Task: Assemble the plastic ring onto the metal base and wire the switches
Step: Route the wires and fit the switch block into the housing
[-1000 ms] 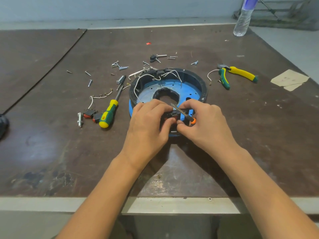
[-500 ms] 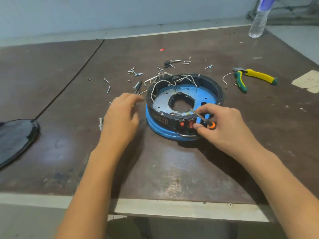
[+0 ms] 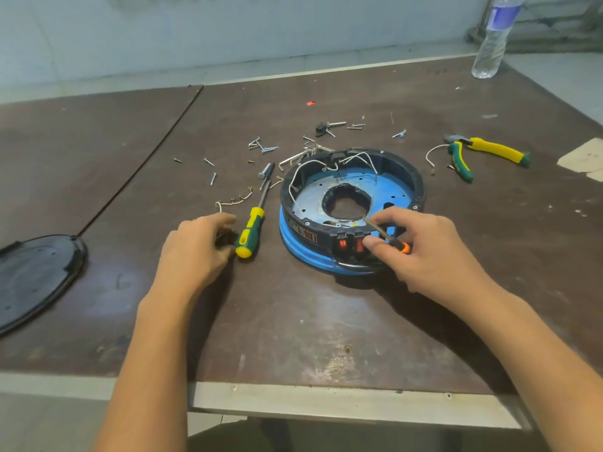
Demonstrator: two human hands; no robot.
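Observation:
A black plastic ring (image 3: 419,187) sits on the blue metal base (image 3: 303,256) in the middle of the table, with white wires (image 3: 326,163) looped inside it. Two orange switches (image 3: 350,245) are set in the ring's near wall. My right hand (image 3: 434,252) holds a small orange-tipped screwdriver (image 3: 390,239), its thumb against the switches. My left hand (image 3: 195,252) is to the left of the base. Its fingertips pinch a dark loose switch (image 3: 225,238) next to a yellow-green screwdriver (image 3: 249,233); most of that switch is hidden.
Several loose screws (image 3: 262,147) and short wires (image 3: 236,200) lie behind the left hand. Yellow-green pliers (image 3: 489,151) and a paper scrap (image 3: 584,156) are at the right, a water bottle (image 3: 491,40) far right. A black lid (image 3: 36,275) lies at the left edge.
My left hand let go of the ring's front and moved left to the loose switch by the big screwdriver. The right hand stayed at the switches with the small screwdriver.

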